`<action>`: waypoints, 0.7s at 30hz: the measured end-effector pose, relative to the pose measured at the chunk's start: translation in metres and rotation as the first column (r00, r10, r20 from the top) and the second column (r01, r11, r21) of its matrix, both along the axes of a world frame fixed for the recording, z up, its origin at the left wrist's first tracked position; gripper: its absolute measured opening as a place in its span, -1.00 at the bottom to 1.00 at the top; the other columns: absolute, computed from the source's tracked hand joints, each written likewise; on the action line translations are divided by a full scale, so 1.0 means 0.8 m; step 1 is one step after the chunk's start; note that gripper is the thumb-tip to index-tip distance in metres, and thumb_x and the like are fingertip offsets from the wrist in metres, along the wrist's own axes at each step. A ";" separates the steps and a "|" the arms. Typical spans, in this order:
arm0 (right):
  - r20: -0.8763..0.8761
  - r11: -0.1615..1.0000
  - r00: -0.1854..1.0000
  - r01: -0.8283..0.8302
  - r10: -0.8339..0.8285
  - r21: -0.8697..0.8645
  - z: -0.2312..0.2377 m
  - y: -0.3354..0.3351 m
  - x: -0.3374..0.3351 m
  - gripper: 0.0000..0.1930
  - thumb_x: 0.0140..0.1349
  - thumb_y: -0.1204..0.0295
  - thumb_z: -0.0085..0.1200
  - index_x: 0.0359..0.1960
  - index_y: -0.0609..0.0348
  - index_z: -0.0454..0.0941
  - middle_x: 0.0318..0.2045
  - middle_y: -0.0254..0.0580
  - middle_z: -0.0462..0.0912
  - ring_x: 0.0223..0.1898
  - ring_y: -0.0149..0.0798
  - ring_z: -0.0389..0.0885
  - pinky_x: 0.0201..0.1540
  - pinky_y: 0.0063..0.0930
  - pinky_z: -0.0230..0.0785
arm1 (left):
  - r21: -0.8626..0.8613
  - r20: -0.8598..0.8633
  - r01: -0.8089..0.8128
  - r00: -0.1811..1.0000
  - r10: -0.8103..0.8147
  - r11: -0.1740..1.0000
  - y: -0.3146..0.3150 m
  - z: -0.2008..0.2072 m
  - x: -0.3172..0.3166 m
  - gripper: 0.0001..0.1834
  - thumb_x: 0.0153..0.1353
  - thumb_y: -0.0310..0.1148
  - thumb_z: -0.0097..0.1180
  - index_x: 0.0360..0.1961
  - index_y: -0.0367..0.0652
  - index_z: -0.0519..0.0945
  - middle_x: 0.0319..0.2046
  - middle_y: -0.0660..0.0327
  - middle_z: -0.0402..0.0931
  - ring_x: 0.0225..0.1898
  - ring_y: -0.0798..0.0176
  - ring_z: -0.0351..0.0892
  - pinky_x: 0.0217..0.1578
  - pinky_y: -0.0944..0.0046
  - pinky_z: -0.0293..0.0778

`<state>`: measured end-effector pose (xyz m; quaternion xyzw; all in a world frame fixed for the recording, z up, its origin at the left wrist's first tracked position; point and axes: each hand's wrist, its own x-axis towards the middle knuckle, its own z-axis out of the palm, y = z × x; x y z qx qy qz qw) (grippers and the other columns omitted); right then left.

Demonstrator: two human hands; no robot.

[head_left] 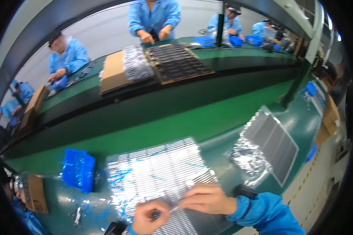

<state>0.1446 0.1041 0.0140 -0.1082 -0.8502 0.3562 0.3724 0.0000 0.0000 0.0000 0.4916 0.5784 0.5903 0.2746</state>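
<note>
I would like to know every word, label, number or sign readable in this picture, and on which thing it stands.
No text here is clear enough to quote.
Cardboard piece at lower left: dark printed marks, too small and blurred.
Cardboard box at right edge: a small pale mark, too small.
Silvery striped sheet: no readable text.
Blue bin: no readable text.
Grey panel: no readable text.

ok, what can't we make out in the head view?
Head view:
Anything between the fingertips of the left hand and right hand: hidden by the fingers.
Silvery ribbed sheet: near end cut off by lower edge; fine detail lost to glare.
Standing co-worker's head: cut off at top.
</note>
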 end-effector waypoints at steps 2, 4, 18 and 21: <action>-0.017 0.999 0.999 -0.038 0.038 -0.011 0.003 0.002 -0.003 -0.77 0.02 0.47 0.46 -0.23 0.07 0.80 -0.29 -0.37 0.68 -0.33 -0.32 0.68 -0.30 -0.44 0.57 | 0.101 -0.058 -0.327 0.941 0.333 0.940 -0.056 -0.021 -0.049 -0.83 0.25 -0.34 0.36 -0.21 -0.18 0.69 -0.32 0.11 0.61 -0.25 0.19 0.60 -0.22 0.20 0.48; -0.029 0.999 0.998 -0.048 0.048 -0.003 0.002 0.003 -0.002 -0.77 0.00 0.48 0.47 -0.24 0.07 0.81 -0.30 -0.37 0.69 -0.35 -0.32 0.68 -0.32 -0.44 0.57 | -0.079 0.299 0.283 0.921 -0.248 0.956 -0.052 0.004 -0.076 -0.90 0.27 -0.46 0.35 -0.31 -0.28 0.70 -0.39 0.13 0.73 -0.32 0.26 0.70 -0.17 0.25 0.55; -0.059 0.915 0.962 0.233 -0.266 -0.328 0.020 0.009 -0.002 -0.91 0.07 0.55 0.44 -0.37 0.13 0.82 -0.41 -0.30 0.74 -0.52 -0.54 0.59 -0.50 -0.64 0.42 | 0.204 -0.627 -0.676 0.465 0.625 0.708 -0.067 0.087 -0.217 -0.73 0.25 -0.33 0.21 -0.16 -0.35 0.69 0.03 -0.12 0.66 -0.24 0.05 0.58 -0.26 0.18 0.47; -0.018 0.927 0.971 0.223 -0.239 -0.301 0.019 0.007 -0.002 -0.92 0.07 0.52 0.45 -0.38 0.11 0.83 -0.43 -0.30 0.74 -0.55 -0.55 0.55 -0.53 -0.63 0.37 | 0.321 -0.676 -0.674 0.328 0.659 0.665 -0.098 0.104 -0.196 -0.65 0.24 -0.42 0.19 0.03 -0.32 0.68 0.26 -0.19 0.52 -0.24 0.09 0.61 -0.29 0.21 0.46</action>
